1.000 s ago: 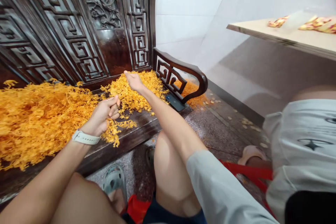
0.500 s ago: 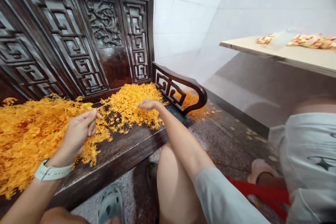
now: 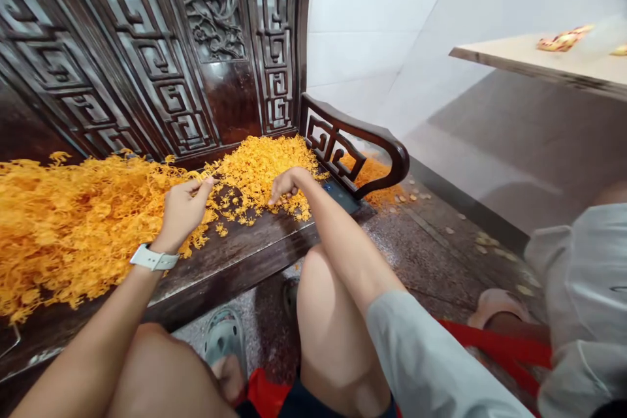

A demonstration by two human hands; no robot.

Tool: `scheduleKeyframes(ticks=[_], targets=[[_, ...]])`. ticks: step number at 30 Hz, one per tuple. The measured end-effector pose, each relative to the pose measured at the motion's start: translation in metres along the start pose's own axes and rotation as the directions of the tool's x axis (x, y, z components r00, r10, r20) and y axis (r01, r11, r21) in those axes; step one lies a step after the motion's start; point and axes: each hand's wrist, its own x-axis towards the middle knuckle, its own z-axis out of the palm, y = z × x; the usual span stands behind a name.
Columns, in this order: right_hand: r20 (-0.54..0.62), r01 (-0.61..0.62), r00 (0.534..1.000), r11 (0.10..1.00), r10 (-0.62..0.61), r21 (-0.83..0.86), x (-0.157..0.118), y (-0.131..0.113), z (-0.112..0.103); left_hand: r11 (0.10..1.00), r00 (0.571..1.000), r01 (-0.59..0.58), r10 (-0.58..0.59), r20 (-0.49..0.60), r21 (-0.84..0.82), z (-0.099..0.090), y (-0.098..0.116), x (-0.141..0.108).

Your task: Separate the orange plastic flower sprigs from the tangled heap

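On the dark wooden bench lie two heaps of orange-yellow, curly pieces. The larger heap spreads over the left side, and a smaller one sits by the armrest. My left hand, with a pale watch band on the wrist, is between the heaps, thumb and fingers pinched together; what they hold is too small to make out. At the front of the smaller heap, my right hand points downward with its fingers bent together, and anything in them is hidden.
A carved backrest and a curved armrest bound the bench. More orange pieces lie beyond the armrest. A board holding yellow-red pieces juts in at right. A person's leg in grey shorts is at the right edge.
The view has shifted, moving the bench left and armrest right. My left hand has moved right, nearer the smaller heap. My right hand has turned downward, its fingers more bent.
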Motion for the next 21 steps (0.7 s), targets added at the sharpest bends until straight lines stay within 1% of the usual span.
scheduleKeyframes(ticks=[1,2,3,4,5,6,7,8,9,10,13,14,15,16,17,18,19,20,21], targets=[[-0.053,0.042,0.998,0.999,-0.04,0.031,-0.002,-0.003,-0.001,1.0,1.0,0.003,-0.003,-0.004,0.016,0.0,-0.002,0.002],[-0.135,0.116,0.985,0.991,-0.106,0.068,-0.004,-0.007,-0.002,1.0,1.0,0.0,0.0,-0.002,0.027,0.001,-0.004,0.003],[-0.232,0.208,0.957,0.971,-0.176,0.119,-0.005,-0.012,-0.003,0.999,1.0,-0.008,0.008,0.002,0.037,0.001,-0.004,0.004],[-0.339,0.316,0.91,0.93,-0.239,0.191,-0.006,-0.017,-0.005,0.999,1.0,-0.018,0.017,0.006,0.048,0.002,-0.003,0.005],[-0.443,0.424,0.853,0.862,-0.277,0.279,-0.007,-0.023,-0.006,0.998,1.0,-0.026,0.025,0.01,0.059,0.002,-0.002,0.005],[-0.529,0.516,0.8,0.773,-0.282,0.369,-0.007,-0.028,-0.006,0.997,0.999,-0.033,0.032,0.014,0.07,0.003,-0.001,0.004],[-0.588,0.58,0.765,0.675,-0.261,0.455,-0.006,-0.033,-0.006,0.996,0.999,-0.037,0.035,0.019,0.08,0.004,0.001,0.004],[-0.628,0.622,0.744,0.579,-0.228,0.527,-0.005,-0.037,-0.005,0.996,0.999,-0.038,0.036,0.025,0.086,0.004,0.003,0.003],[-0.653,0.645,0.733,0.5,-0.191,0.578,-0.004,-0.041,-0.003,0.995,0.999,-0.038,0.035,0.032,0.089,0.006,0.005,0.002],[-0.666,0.653,0.728,0.457,-0.161,0.604,-0.004,-0.043,-0.001,0.995,0.999,-0.04,0.036,0.037,0.092,0.007,0.006,0.001],[-0.693,0.668,0.714,0.389,-0.096,0.634,-0.003,-0.047,0.004,0.991,0.998,-0.063,0.059,0.034,0.121,0.01,0.008,0.0],[-0.692,0.668,0.717,0.368,-0.087,0.646,-0.004,-0.048,0.005,0.988,0.997,-0.072,0.069,0.03,0.137,0.01,0.007,0.0],[-0.672,0.656,0.735,0.343,-0.089,0.672,-0.005,-0.048,0.005,0.985,0.997,-0.078,0.074,0.028,0.154,0.011,0.006,0.001],[-0.637,0.632,0.764,0.322,-0.104,0.705,-0.005,-0.049,0.005,0.983,0.997,-0.078,0.073,0.032,0.168,0.011,0.005,0.002],[-0.599,0.603,0.792,0.315,-0.123,0.733,-0.005,-0.048,0.006,0.982,0.997,-0.074,0.068,0.039,0.176,0.011,0.002,0.003],[-0.572,0.58,0.809,0.335,-0.132,0.743,-0.005,-0.048,0.006,0.981,0.997,-0.068,0.061,0.044,0.182,0.011,-0.001,0.005],[-0.569,0.568,0.812,0.391,-0.127,0.724,-0.005,-0.047,0.008,0.98,0.998,-0.06,0.053,0.044,0.19,0.01,-0.004,0.007],[-0.591,0.563,0.799,0.484,-0.111,0.669,-0.005,-0.046,0.01,0.978,0.998,-0.054,0.048,0.037,0.202,0.009,-0.007,0.009],[-0.623,0.549,0.775,0.601,-0.106,0.581,-0.005,-0.044,0.013,0.974,0.998,-0.056,0.051,0.027,0.218,0.008,-0.011,0.01]])
